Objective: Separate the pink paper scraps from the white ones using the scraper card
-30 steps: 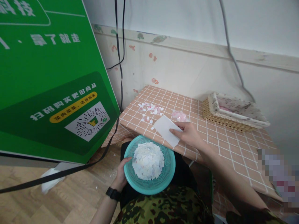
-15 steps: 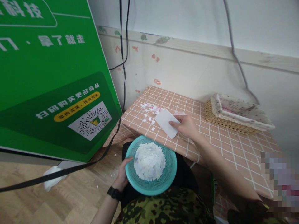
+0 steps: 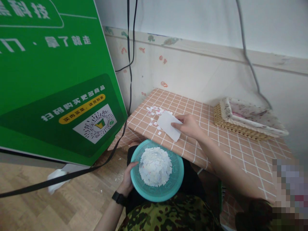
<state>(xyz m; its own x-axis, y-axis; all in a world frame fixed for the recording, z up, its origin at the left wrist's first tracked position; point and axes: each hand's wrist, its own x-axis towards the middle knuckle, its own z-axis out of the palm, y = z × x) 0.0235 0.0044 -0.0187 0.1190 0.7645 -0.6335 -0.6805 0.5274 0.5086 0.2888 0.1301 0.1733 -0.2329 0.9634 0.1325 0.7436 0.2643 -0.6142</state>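
Note:
My left hand [image 3: 130,175] grips the left rim of a round teal plastic basket [image 3: 176,179], which rests on my lap. A heap of small white paper pieces [image 3: 156,166] fills its middle. Over the table's near edge, my right hand [image 3: 189,125] pinches a flat white card [image 3: 168,125] between thumb and fingers. The card's far end is beside a scatter of small paper scraps [image 3: 155,111], some pinkish, lying on the checked tablecloth [image 3: 192,149]. Part of that scatter is hidden behind the card.
A wicker basket with a cloth lining [image 3: 240,126] stands at the table's right, by the wall. On the left rises a large green cabinet panel [image 3: 57,73] with white lettering. A black strap [image 3: 108,159] crosses in front of it. A white bag [image 3: 56,179] lies on the floor.
My right hand has moved the card slightly left towards the paper scraps. The view has shifted a little. My left hand keeps its hold on the teal basket.

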